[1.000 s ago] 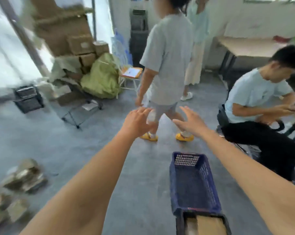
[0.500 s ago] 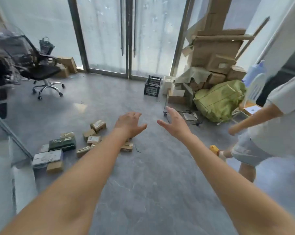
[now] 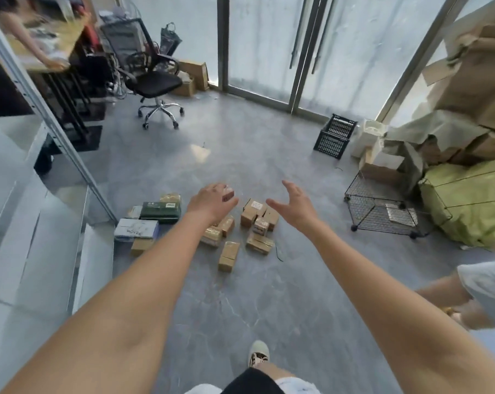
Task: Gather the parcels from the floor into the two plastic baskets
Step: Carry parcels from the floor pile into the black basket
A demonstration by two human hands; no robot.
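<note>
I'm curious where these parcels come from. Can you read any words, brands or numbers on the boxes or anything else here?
None can be read for certain.
White flat parcel: dark lettering along its near edge, too blurred to read.
Green box: small white labels, too small to read.
Brown parcel: a shipping label, illegible.
Small parcel: a sticker, print illegible.

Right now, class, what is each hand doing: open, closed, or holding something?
Left hand: open, fingers relaxed, holding nothing, raised over the small brown cardboard parcels on the floor.
Right hand: open, fingers spread, holding nothing.
</note>
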